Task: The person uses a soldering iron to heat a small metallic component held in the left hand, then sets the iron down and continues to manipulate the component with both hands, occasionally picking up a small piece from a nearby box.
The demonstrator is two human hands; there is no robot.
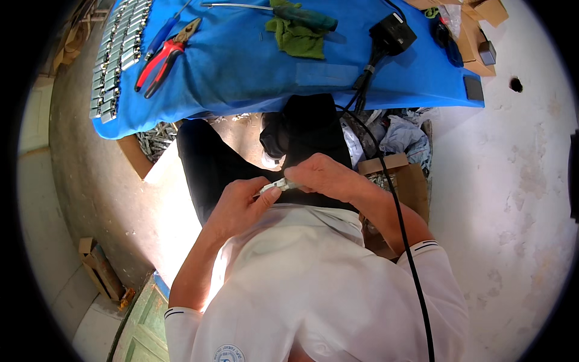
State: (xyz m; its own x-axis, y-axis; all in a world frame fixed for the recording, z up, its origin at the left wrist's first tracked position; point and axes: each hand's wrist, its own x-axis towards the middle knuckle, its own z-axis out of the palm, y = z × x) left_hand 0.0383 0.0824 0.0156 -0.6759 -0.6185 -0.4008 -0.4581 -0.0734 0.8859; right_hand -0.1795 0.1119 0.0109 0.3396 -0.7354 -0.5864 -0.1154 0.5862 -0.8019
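Observation:
Above my lap, my left hand [242,204] and my right hand [325,176] meet around a small whitish, metallic-looking piece [277,186]. The left thumb presses on the piece's near side, while the right fingers pinch its other end. Fingers cover much of it, so its exact kind cannot be made out. Several rows of similar-sized silvery metal parts [123,41] lie at the far left on the blue cloth-covered table [232,72]. Beside them are red-and-black pliers [163,62] and a blue-handled screwdriver [161,39].
A green-handled screwdriver [307,17] lies across a green rag [295,40]. From a black box-shaped device [392,34] at the table's right, a black cable [399,223] passes over my right arm. Under the table stand cardboard boxes [412,190] and a bin of metal scraps [158,143].

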